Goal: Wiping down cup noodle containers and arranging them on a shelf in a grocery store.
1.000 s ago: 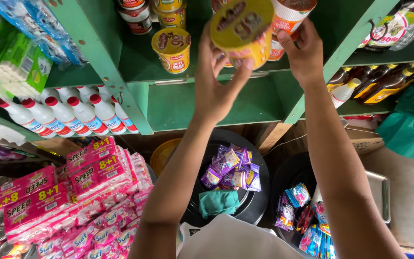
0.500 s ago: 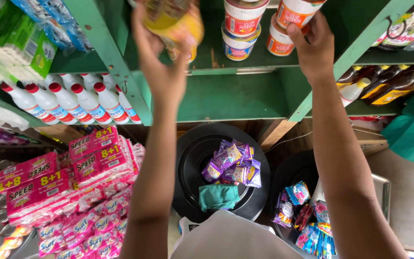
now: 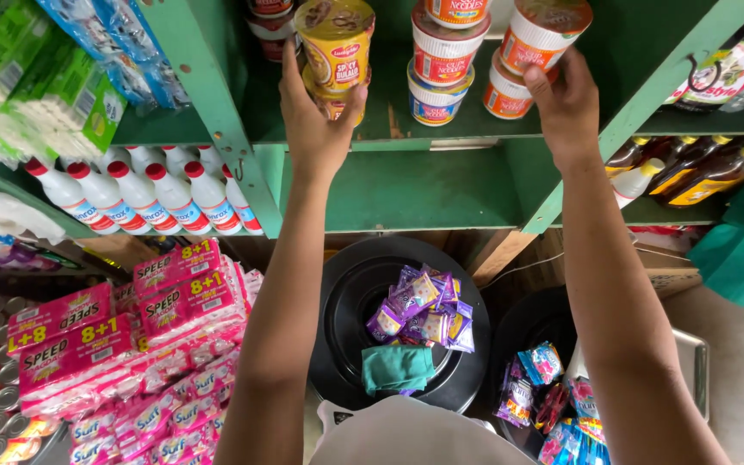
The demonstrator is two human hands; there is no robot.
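Red-white cups (image 3: 443, 60) between both hands

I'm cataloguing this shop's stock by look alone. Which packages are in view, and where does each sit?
Yellow noodle cup: top shelf, left hand on it.
Red-and-white cups: shelf middle, stacked.
Orange-and-white cup: right hand touching it.
White bottles, red caps: lower left shelf.
Pink sachet strips: bottom left.
Purple sachets: black tub.
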